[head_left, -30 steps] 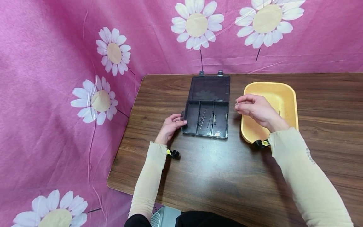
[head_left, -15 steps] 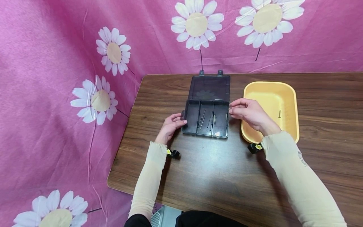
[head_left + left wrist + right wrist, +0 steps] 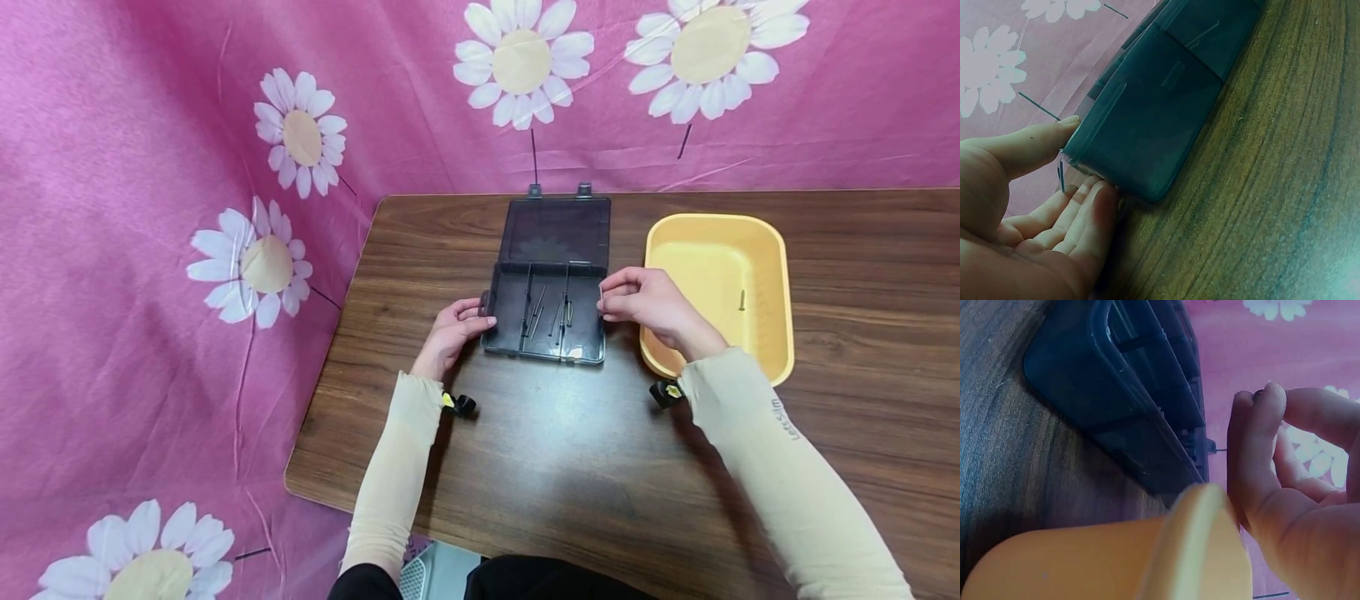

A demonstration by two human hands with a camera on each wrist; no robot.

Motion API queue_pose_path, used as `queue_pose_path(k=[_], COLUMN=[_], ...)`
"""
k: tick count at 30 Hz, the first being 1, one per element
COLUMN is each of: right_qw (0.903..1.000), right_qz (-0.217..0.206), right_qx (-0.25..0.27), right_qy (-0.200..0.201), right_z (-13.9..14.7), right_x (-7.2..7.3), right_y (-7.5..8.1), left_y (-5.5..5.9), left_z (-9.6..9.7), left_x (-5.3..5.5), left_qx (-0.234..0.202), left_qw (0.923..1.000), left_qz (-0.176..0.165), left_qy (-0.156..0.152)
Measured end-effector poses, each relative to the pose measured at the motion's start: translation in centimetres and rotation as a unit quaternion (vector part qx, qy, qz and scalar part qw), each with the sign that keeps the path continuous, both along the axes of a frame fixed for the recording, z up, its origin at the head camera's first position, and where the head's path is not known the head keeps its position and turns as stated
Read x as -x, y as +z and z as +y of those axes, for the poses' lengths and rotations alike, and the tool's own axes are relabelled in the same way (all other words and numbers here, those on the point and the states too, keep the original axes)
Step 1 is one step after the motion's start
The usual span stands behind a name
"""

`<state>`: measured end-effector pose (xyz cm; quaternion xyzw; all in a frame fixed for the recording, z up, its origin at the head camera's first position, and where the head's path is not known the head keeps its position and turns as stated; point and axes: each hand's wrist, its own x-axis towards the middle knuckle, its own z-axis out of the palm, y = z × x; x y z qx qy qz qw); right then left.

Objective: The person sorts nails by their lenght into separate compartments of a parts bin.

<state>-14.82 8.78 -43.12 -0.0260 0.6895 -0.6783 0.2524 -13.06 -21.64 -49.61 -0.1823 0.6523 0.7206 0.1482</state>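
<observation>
A dark see-through compartment box point(image 3: 504, 333) lies on the table with its lid point(image 3: 555, 229) folded back. Several screws point(image 3: 537, 312) lie inside it, around the dividers. My left hand point(image 3: 450, 333) holds the box's left side, thumb at the rim and fingers against the outer wall, as the left wrist view shows. At the right wall, my right hand point(image 3: 660, 310) pinches a thin screw point(image 3: 601, 293) between thumb and fingertips. Only the dark end of this screw shows in the right wrist view. Another screw point(image 3: 742, 300) lies in the yellow tray point(image 3: 712, 223).
The yellow tray stands right of the box, under my right forearm. The wooden table point(image 3: 555, 467) reaches back to a pink flowered cloth point(image 3: 420, 108), which also hangs at the left. A small black wrist camera point(image 3: 462, 406) sits at my left cuff.
My right hand has moved left from above the tray to the box's right wall, carrying the screw. The screw in the tray has come into fuller view. My left hand stays put.
</observation>
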Motion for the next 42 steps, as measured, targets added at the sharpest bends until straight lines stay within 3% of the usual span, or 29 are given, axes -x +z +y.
queue_pose_path(k=[13, 21, 34, 42], right_qw=[0.9922, 0.9805, 0.9605, 0.9518], right_qz=[0.021, 0.033, 0.082, 0.1], right_qx=[-0.12, -0.187, -0.256, -0.28], right_qy=[0.027, 0.052, 0.073, 0.075], right_z=[-1.0, -1.4, -1.7, -1.9], right_x=[0.1, 0.1, 0.4, 0.4], right_y=[-0.5, -0.1, -0.4, -0.2], left_y=[0.1, 0.0, 0.0, -0.1], left_z=[0.1, 0.1, 0.0, -0.1], left_x=[-0.1, -0.1, 0.0, -0.3], left_qx=[0.011, 0.01, 0.009, 0.006], left_qw=[0.9999, 0.9999, 0.9999, 0.9992], left_qz=[0.007, 0.006, 0.001, 0.037], left_qy=[-0.004, -0.007, -0.009, -0.012])
